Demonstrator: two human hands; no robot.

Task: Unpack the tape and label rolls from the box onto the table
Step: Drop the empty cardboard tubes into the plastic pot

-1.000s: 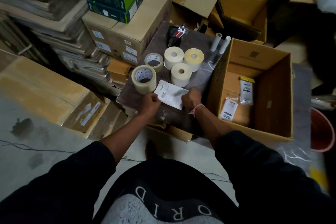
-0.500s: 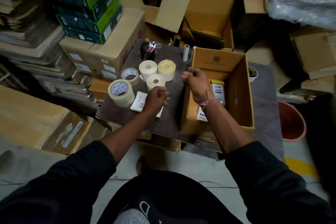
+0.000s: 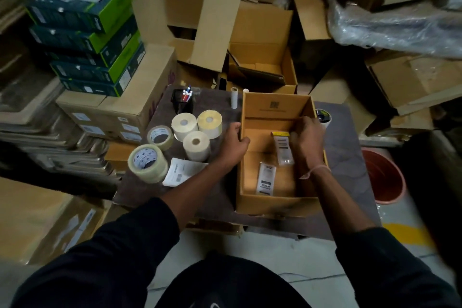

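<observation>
An open cardboard box [image 3: 275, 204] stands on the dark table [image 3: 220, 197]. My left hand [image 3: 233, 143] grips the box's left wall at its top edge. My right hand [image 3: 306, 138] is inside the box, fingers closed on the upper plastic packet [image 3: 283, 150] with a yellow top. A second packet [image 3: 266, 178] lies flat on the box floor. On the table left of the box stand three label rolls [image 3: 196, 146], [image 3: 183, 125], [image 3: 210, 122], two clear tape rolls [image 3: 147, 163], [image 3: 160, 136] and a white label sheet [image 3: 181, 173].
A black pen holder [image 3: 182, 101] and a white tube [image 3: 234, 97] stand at the table's back. Cardboard cartons and green boxes [image 3: 95, 40] are stacked to the left and behind. A red bucket [image 3: 383, 177] sits on the floor to the right.
My left hand left the label sheet and moved right to the box's left wall. My right hand went from above the box rim down inside it, onto the upper packet.
</observation>
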